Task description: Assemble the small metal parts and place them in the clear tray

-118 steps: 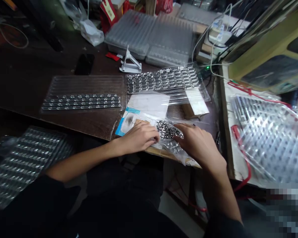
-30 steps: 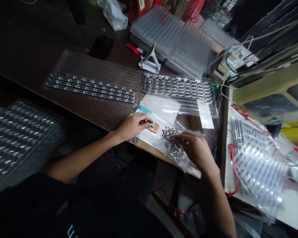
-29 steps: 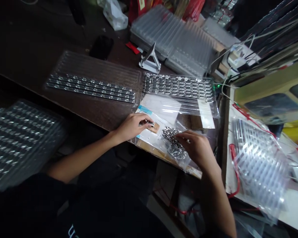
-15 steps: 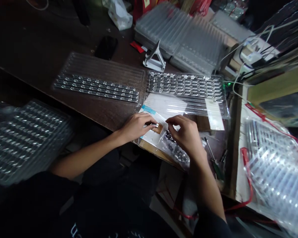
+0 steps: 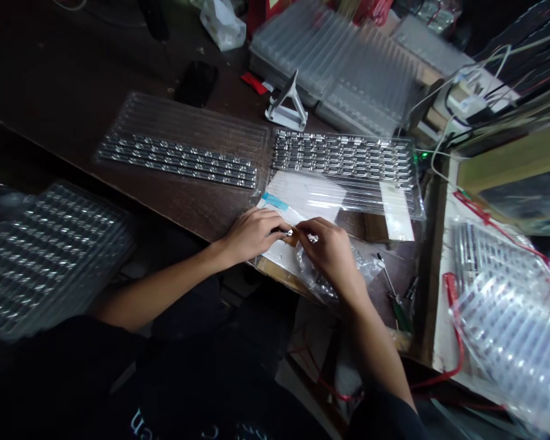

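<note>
My left hand point(image 5: 255, 231) is closed, its thumb and fingers pinching a small shiny metal part point(image 5: 289, 233) over a brown block point(image 5: 293, 241) on a white sheet point(image 5: 279, 253). Close by on the right, my right hand point(image 5: 332, 249) has thumb and forefinger pressed together near that part; what they hold, if anything, is too small to name. Under my right hand lies a clear plastic bag point(image 5: 318, 282) of small shiny pieces, partly hidden by it.
Behind my hands lie two clear ribbed trays, a left tray point(image 5: 187, 121) and a right tray point(image 5: 364, 197), both partly filled with narrow circuit strips. A grey stand point(image 5: 288, 110), a phone point(image 5: 197, 84) and stacked trays point(image 5: 297, 43) are farther back. A screwdriver point(image 5: 388, 278) lies at right.
My right hand has moved left and now almost meets my left hand. The bag is more covered by it. My left hand has stayed nearly in place.
</note>
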{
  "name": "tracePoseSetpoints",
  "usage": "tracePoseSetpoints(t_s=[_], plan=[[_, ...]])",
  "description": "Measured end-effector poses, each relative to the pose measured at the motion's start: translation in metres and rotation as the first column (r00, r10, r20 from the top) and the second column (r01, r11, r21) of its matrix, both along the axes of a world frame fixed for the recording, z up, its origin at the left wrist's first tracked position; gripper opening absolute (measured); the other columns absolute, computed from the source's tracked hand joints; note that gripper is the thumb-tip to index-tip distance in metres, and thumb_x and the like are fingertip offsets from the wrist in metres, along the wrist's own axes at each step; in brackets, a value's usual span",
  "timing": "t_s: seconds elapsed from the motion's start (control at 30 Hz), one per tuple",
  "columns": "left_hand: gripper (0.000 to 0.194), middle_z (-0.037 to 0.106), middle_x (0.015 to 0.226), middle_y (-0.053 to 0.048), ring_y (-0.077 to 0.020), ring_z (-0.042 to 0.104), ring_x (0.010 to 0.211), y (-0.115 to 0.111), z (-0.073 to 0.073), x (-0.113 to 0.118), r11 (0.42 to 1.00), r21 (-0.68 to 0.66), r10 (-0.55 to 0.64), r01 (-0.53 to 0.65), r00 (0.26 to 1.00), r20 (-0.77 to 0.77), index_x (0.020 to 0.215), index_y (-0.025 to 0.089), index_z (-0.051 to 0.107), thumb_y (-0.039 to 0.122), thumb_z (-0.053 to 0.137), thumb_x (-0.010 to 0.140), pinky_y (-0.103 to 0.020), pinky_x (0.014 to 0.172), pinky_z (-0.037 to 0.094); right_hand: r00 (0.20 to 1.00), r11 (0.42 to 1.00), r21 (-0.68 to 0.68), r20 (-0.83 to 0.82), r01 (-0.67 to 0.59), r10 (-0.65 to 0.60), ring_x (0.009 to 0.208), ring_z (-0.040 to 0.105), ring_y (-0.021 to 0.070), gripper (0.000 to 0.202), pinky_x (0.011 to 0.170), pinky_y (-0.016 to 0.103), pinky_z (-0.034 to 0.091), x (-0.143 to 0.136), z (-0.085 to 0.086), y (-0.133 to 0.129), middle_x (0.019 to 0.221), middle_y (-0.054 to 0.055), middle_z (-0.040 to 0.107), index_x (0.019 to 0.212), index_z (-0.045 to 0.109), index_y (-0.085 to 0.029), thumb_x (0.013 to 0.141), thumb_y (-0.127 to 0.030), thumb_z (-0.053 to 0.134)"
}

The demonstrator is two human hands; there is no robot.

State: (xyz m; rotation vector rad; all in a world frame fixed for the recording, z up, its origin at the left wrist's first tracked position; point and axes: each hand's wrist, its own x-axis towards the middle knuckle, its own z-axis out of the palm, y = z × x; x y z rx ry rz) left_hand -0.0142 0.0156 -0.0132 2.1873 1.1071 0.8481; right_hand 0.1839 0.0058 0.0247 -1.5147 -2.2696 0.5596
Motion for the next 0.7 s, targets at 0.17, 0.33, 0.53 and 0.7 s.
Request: tracePoseSetpoints(t_s=[0.17,0.33,0.53,0.7], plan=[[0.004,0.074,0.094,-0.003,-0.0176,0.067,0.091,-0.003,0.003,-0.004,0.988,-0.014,0.155,-0.154,0.981,0.114,0.092,0.018,0.069,0.019,0.067,0.088,-0.03,0.083,0.047,0.994,0.997,-0.023,-0.089,-0.069,0.067,0.077,0.068,0.0174,0.014,0.072,0.026,0.05,-0.002,0.0,0.0,0.089,0.006,0.073,0.093,0.072,-0.018,0.088,-0.016,0.059],[0.01,0.073,0.102,-0.001,-0.0216,0.063,0.094,-0.013,0.005,-0.01,0.985,0.049,0.172,-0.167,0.976,-0.133,0.099,0.021,0.069,0.021,0.066,0.089,-0.034,0.083,0.042,0.981,0.987,0.005,0.114,-0.16,0.159,0.084,0.067,0.0199,0.018,0.072,0.027,0.049,-0.012,-0.002,-0.005,0.098,0.009,0.072,0.101,0.072,-0.018,0.094,-0.021,0.056],[0.01,0.073,0.101,-0.001,-0.0203,0.063,0.095,-0.011,0.007,-0.008,0.982,0.031,0.188,-0.186,0.977,-0.098,0.099,0.021,0.068,0.021,0.066,0.089,-0.033,0.083,0.041,0.974,0.986,-0.028,0.148,-0.166,0.169,0.083,0.068,0.0183,0.023,0.069,0.026,0.046,-0.002,0.014,-0.006,0.101,0.008,0.073,0.108,0.072,-0.02,0.096,-0.022,0.052],[0.005,0.073,0.093,-0.002,-0.0188,0.063,0.091,-0.007,0.01,0.013,0.989,0.057,0.133,-0.137,0.989,0.063,0.092,0.019,0.067,0.023,0.068,0.088,-0.033,0.084,0.044,0.964,0.989,-0.144,0.258,-0.023,0.06,0.073,0.069,0.0179,0.017,0.063,0.026,0.045,0.04,0.033,-0.01,0.091,0.004,0.076,0.093,0.075,-0.023,0.089,-0.025,0.059]])
